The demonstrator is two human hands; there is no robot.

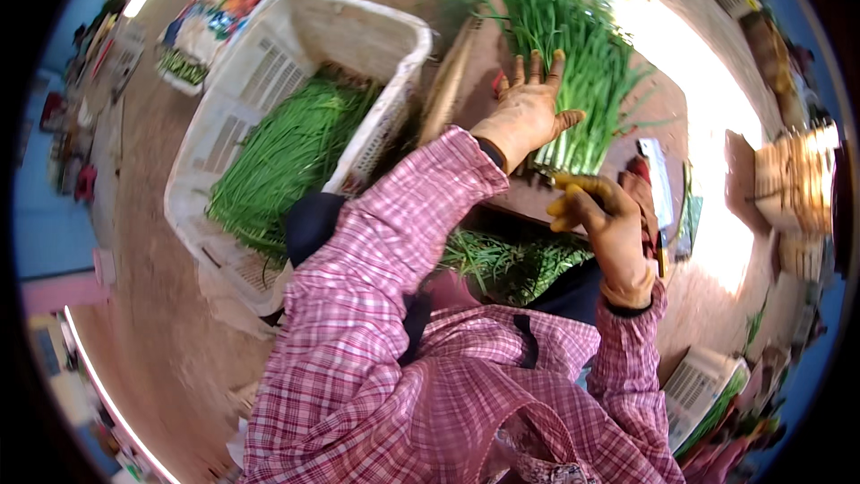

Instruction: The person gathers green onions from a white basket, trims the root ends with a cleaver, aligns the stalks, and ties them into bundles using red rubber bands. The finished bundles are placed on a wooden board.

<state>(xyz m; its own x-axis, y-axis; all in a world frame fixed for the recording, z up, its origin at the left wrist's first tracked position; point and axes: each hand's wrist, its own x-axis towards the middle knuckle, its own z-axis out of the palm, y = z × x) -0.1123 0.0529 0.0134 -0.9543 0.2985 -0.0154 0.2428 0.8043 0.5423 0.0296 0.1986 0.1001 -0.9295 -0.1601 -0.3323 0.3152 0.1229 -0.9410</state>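
A thick layer of green garlic chives point(571, 74) lies on a brown board point(655, 107), its pale cut ends towards me. My left hand point(527, 107), in a tan glove, rests flat with fingers spread on the left side of the chives. My right hand point(601, 222), in a similar glove with yellowed fingers, is by the pale ends at the board's near edge, its fingers curled; whether it pinches a stalk I cannot tell. Right of it lie a broad-bladed knife point(658, 181) and a brownish-red cloth point(638, 198).
On the left a white plastic crate point(185, 195) holds more long green chives point(289, 154). Green trimmings point(517, 259) lie below the board, between my knees. A stack of light wooden crates point(793, 181) stands at the right, and a white basket with greens point(702, 386) at the lower right.
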